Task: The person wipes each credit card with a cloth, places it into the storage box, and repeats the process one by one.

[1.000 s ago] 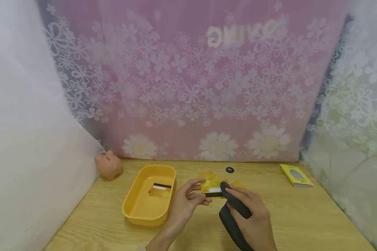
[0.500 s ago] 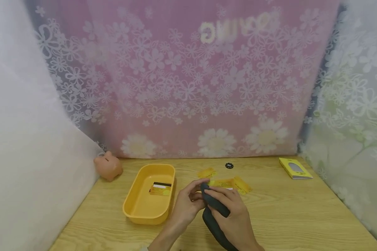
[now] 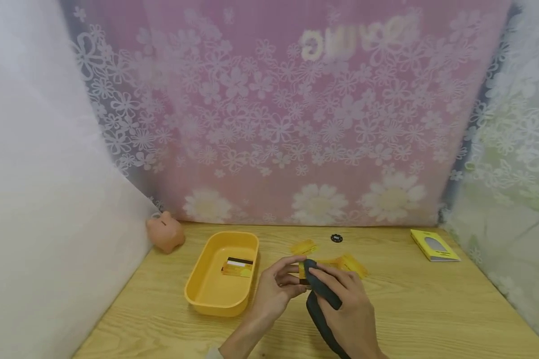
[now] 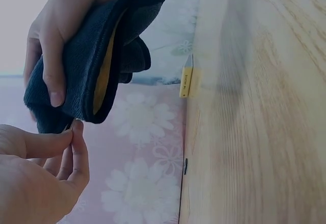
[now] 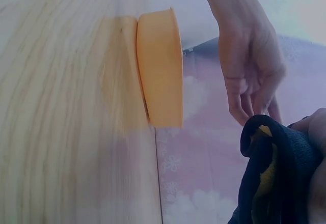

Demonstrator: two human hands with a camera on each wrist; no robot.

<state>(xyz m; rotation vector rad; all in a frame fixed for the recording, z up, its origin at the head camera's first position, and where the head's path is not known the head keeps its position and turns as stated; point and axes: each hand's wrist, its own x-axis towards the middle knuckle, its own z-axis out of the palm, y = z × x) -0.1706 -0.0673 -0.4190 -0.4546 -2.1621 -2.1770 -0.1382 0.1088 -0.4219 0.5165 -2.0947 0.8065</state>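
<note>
In the head view my left hand (image 3: pixel 273 291) pinches the left edge of a yellow-orange card (image 3: pixel 302 270) between thumb and fingers. My right hand (image 3: pixel 349 309) grips a folded dark cloth (image 3: pixel 322 289), which covers most of that card. The left wrist view shows the cloth (image 4: pixel 84 71) as fuzzy, with a yellow inner side, and the left fingertips right at its lower edge. From the right wrist, the folded cloth (image 5: pixel 277 152) sits just below the left hand (image 5: pixel 249 66). Beyond the hands, more yellow cards (image 3: pixel 352 265) lie on the table.
A yellow plastic tub (image 3: pixel 193 299) stands left of the hands, with a striped card (image 3: pixel 238 268) inside. An orange piggy bank (image 3: pixel 165 233) is at the back left. Farther back are a black poker chip (image 3: pixel 337 238), another yellow card (image 3: pixel 303 247) and a yellow booklet (image 3: pixel 435 246).
The cloth in my right hand has slid left over the held card from its right end, reached the left fingers, then shifted slightly back right. The left hand keeps its pinch.
</note>
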